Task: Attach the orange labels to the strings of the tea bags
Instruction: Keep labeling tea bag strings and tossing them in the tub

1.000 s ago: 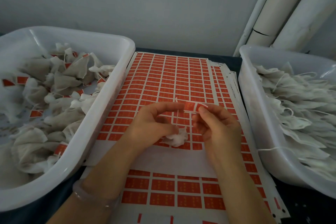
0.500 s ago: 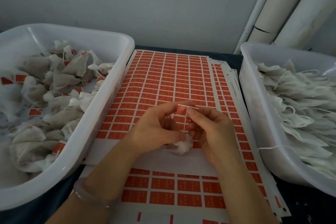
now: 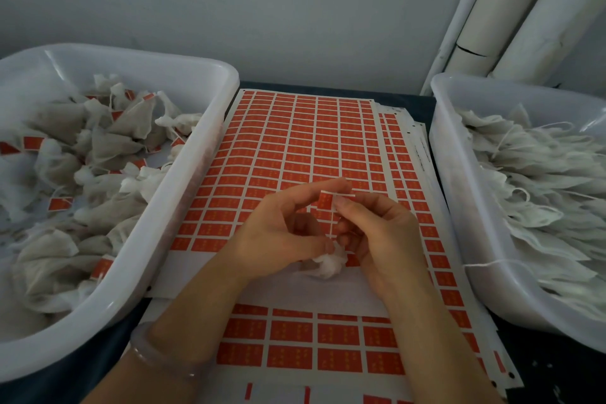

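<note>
Here, both hands meet above the middle of the desk (image 3: 554, 371), over a stack of label sheets (image 3: 295, 147) printed in orange rows. The left hand (image 3: 278, 233) and the right hand (image 3: 377, 239) pinch one orange label (image 3: 325, 200) between them: the left forefinger lies along its top and the right hand's fingertips (image 3: 341, 207) press its right edge. A thin white string (image 3: 333, 228) runs down from the label to a crumpled white tea bag (image 3: 329, 264), which is tucked under the two hands and touches the left thumb. A pale bracelet (image 3: 157, 357) circles the left wrist. Along the desk's left edge stands a white tub (image 3: 183, 213) heaped with labelled tea bags (image 3: 108, 141). Along the right edge a second tub (image 3: 459, 207) holds plain bags (image 3: 541, 174) with loose strings, one trailing over its rim.
</note>
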